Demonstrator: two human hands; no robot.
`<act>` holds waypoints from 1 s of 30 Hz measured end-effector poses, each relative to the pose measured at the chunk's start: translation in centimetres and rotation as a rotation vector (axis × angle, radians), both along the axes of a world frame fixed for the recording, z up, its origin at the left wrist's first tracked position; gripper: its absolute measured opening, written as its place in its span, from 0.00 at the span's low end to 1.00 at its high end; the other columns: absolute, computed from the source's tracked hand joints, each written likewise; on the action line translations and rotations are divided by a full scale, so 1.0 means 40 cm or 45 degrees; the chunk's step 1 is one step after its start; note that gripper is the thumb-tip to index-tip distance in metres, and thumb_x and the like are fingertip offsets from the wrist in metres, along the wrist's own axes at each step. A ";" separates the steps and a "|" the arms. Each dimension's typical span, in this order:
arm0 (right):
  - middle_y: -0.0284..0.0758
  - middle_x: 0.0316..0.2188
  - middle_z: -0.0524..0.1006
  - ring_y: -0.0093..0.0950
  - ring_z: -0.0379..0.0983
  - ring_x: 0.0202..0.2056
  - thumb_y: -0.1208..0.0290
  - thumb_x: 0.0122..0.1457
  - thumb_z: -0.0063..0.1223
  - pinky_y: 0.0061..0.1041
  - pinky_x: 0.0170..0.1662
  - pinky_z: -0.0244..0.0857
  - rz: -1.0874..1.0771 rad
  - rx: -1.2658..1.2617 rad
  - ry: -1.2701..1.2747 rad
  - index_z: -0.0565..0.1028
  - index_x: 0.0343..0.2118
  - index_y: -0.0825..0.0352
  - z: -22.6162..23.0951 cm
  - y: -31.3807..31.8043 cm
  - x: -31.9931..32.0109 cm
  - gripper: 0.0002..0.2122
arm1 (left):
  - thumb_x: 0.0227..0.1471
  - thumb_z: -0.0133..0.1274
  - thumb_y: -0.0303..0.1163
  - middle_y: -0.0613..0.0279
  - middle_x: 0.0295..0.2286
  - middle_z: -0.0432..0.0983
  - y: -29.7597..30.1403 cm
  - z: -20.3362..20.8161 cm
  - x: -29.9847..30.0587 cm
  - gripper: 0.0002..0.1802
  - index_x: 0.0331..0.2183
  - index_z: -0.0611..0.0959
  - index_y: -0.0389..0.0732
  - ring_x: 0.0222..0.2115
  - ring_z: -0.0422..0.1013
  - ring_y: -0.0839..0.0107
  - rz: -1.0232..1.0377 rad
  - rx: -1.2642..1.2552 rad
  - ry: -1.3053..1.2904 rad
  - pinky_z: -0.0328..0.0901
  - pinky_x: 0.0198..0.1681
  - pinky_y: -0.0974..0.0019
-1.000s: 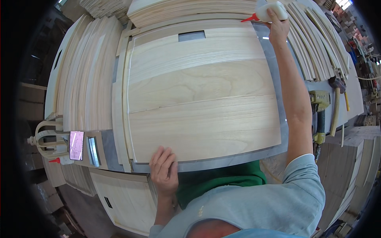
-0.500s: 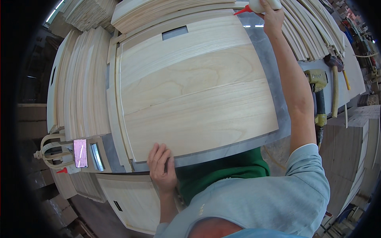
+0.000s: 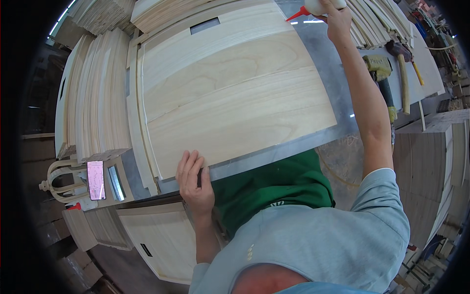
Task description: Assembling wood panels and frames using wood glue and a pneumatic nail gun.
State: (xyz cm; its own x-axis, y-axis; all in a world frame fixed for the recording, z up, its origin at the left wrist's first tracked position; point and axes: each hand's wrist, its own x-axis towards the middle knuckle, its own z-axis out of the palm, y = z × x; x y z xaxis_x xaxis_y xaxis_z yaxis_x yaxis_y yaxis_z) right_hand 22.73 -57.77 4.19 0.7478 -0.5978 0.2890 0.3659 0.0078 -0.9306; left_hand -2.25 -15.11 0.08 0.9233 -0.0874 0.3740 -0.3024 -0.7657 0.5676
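A wide pale wooden panel (image 3: 230, 93) with a dark rectangular cutout near its far side lies on a grey work surface. My right hand (image 3: 339, 22), arm stretched out, is closed around a white glue bottle (image 3: 318, 7), partly cut off by the upper picture edge. Its red nozzle (image 3: 295, 14) points left, the tip at the panel's right edge near the far corner. Along the panel's left side runs a thin white line of glue (image 3: 145, 117). My left hand (image 3: 196, 181) rests on the near edge, fingers extended over the wood and thumb apart.
Stacked wooden boards (image 3: 105, 93) stand at the left, more strips (image 3: 372, 24) at the far right. A nail gun (image 3: 379, 68) and a hammer (image 3: 402, 73) lie right of my arm. Near left are a phone (image 3: 96, 180) and another red-tipped bottle (image 3: 83, 205).
The whole view has shifted, so the panel and tools sit higher and further left. The nozzle tip has come a little nearer along the panel's right edge. My left hand stays at the near edge.
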 end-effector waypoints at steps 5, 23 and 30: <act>0.36 0.37 0.76 0.31 0.76 0.35 0.69 0.54 0.56 0.31 0.31 0.75 0.042 0.012 0.032 0.72 0.44 0.67 0.029 0.004 -0.074 0.15 | 0.46 0.53 0.20 0.55 0.43 0.76 -0.002 -0.004 -0.001 0.12 0.37 0.81 0.35 0.51 0.67 0.55 -0.006 -0.006 -0.043 0.58 0.55 0.56; 0.35 0.34 0.77 0.29 0.76 0.31 0.70 0.53 0.57 0.29 0.27 0.73 0.014 0.109 0.052 0.71 0.45 0.67 0.002 -0.014 -0.312 0.16 | 0.50 0.52 0.21 0.57 0.46 0.75 0.003 -0.011 -0.002 0.13 0.40 0.81 0.35 0.53 0.65 0.60 -0.029 0.041 -0.046 0.56 0.57 0.59; 0.39 0.43 0.72 0.32 0.73 0.44 0.67 0.54 0.60 0.36 0.39 0.77 0.156 -0.005 0.055 0.68 0.46 0.73 -0.042 -0.099 -0.395 0.21 | 0.47 0.53 0.19 0.56 0.45 0.75 0.000 -0.012 -0.001 0.13 0.39 0.81 0.35 0.52 0.66 0.57 -0.028 0.007 -0.078 0.58 0.56 0.58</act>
